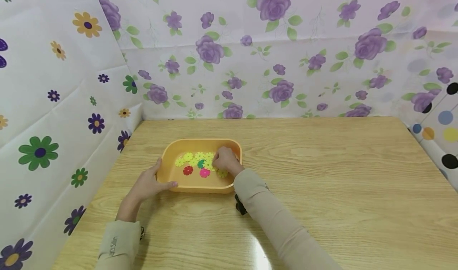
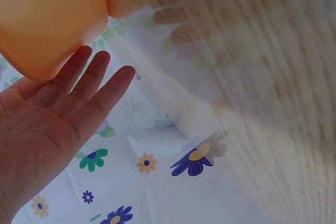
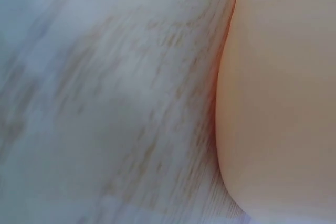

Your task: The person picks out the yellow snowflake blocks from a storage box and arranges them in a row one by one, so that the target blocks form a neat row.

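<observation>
The grip of the left hand (image 1: 146,183) is loose and spread: the fingers are nearly straight, resting against the outside of the orange tray (image 1: 200,190) at its left end, while the thumb reaches out over the near rim at the corner. The left wrist view shows these fingers slightly parted, the tips near or touching the orange wall, with the palm turned toward the camera.

The grip of the right hand (image 1: 225,160) is drawn in, fingers bent and pointing down inside the right part of the tray; whether a piece is pinched between them cannot be told, as the hand hides its own fingertips.

Just beside those fingers lie yellow flower-shaped pieces (image 1: 188,156), some overlapping, with a green piece (image 1: 201,164) partly covered among them. A red piece (image 1: 188,170) and a pink piece (image 1: 204,173) lie nearer the front of the tray, which stands on the wooden counter (image 1: 322,174).

The right forearm slants in from the lower right, its pale sleeve (image 1: 282,222) crossing the tray's near right corner; the left forearm rises from the lower left.
</observation>
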Tool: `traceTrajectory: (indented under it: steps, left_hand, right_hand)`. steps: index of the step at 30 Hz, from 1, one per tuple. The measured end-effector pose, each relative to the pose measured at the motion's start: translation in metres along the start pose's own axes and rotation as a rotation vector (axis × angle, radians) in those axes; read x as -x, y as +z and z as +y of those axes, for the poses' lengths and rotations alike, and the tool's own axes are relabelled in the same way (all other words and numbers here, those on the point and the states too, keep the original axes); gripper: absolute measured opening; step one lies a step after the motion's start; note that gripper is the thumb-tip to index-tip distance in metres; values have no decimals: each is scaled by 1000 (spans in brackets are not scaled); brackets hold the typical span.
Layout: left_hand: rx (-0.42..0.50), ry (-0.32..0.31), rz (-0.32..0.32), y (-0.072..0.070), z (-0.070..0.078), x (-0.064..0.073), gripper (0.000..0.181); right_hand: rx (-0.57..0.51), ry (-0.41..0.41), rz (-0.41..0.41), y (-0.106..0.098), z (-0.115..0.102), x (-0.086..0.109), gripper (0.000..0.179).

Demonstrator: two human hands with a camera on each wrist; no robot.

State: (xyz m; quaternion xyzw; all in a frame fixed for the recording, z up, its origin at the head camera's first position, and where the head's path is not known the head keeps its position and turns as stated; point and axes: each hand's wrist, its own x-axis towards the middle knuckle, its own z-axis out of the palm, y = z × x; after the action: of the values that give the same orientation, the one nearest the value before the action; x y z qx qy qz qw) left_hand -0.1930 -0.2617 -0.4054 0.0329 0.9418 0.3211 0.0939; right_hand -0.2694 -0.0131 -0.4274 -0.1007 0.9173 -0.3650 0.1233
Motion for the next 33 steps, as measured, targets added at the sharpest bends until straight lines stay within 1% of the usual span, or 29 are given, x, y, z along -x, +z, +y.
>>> traceTrajectory:
  steps: [5, 9, 14, 19, 20, 21, 22, 25, 27, 28, 30, 33]
  left_hand:
    - [2, -3, 0, -1, 1, 0, 109]
    - [-1, -8, -3, -1, 1, 0, 109]
    - [-6, -8, -4, -1, 1, -1, 109]
    - [-12, -12, -8, -1, 1, 0, 109]
    - [-9, -13, -9, -1, 1, 0, 109]
    - [-8, -13, -9, -1, 1, 0, 109]
    - [-6, -15, -10, -2, 1, 0, 109]
    - [-2, -14, -11, -2, 2, 0, 109]
    - [-3, -3, -9, -3, 2, 0, 109]
    - [-2, 0, -9, -3, 3, 0, 109]
    - [-5, 9, -7, -2, 2, 0, 109]
    - [-1, 18, -9, -2, 2, 0, 109]
  right_hand:
    - [-34, -2, -2, -1, -1, 0, 19]
    - [-53, -23, -2, -1, 0, 0, 21]
    - [-95, -48, -5, -1, 1, 0, 18]
    - [-161, -58, -33, -3, 3, -1, 18]
    - [-166, -63, -39, -4, 3, -1, 19]
    - [-173, -97, -36, -3, 5, -2, 20]
    - [-168, -106, -39, -4, 5, -2, 20]
    - [-152, -132, -44, -7, 3, 1, 21]
    - [-151, -143, -41, -10, 1, 5, 20]
    - [-149, -116, -48, -13, -2, 8, 19]
    - [-149, -121, -38, -14, -3, 12, 17]
    - [-174, -124, -47, -17, -4, 17, 16]
